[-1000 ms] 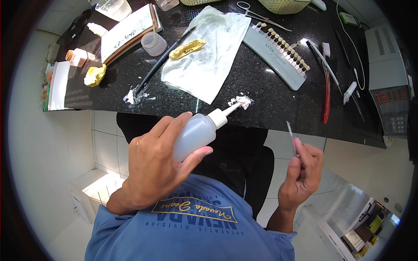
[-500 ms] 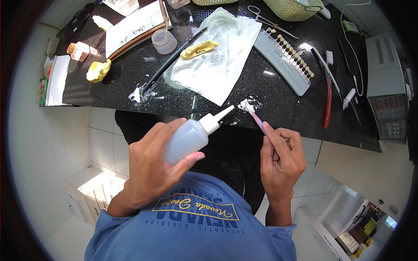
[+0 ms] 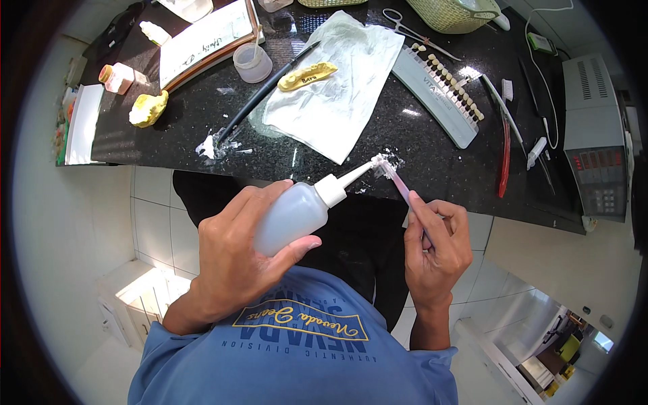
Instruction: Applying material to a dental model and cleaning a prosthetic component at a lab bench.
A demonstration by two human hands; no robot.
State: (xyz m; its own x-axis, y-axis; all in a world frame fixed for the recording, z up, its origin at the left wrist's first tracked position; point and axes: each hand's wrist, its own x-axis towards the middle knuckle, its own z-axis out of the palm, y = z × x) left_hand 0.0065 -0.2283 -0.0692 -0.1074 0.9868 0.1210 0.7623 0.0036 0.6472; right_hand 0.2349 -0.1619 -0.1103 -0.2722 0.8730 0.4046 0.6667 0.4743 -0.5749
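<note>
My left hand is wrapped around a translucent squeeze bottle with a white nozzle, tilted up and to the right. The nozzle tip reaches a small heap of white powder near the table's front edge; whether it touches, I cannot tell. In my right hand a slim pink stick-like tool is pinched between thumb and fingers. Its far end lies in the same powder, which hides the tip's shape. Beyond them, a yellow dental cast rests on a white paper towel.
A tooth shade guide and a red-handled toothbrush lie to the right. A dark, slender tool slants beside the towel. Leftward are a plastic cup, another yellow cast and a pink bottle. Forceps lie at the back.
The bottle has moved slightly right, bringing its nozzle tip from beside the powder heap to its edge. My right hand holds the pink tool almost unmoved.
</note>
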